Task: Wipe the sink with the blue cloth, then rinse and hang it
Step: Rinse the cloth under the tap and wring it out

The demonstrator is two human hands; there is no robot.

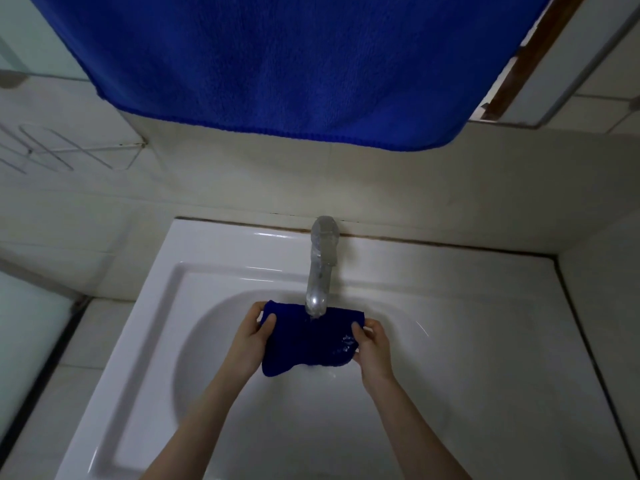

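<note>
A large blue towel (pixel 277 64) hangs well above both hands. Under them is the white sink (pixel 450 306). Between them the dark, wet-looking blue cloth (pixel 308 344) spreads over the basin beneath the faucet (pixel 320 271) spout. The left hand (pixel 251 337) and right hand (pixel 372 351) each pinch an edge.

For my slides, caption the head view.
Left hand and right hand hold the blue cloth under the faucet over the sink; a blue towel hangs overhead.
</note>
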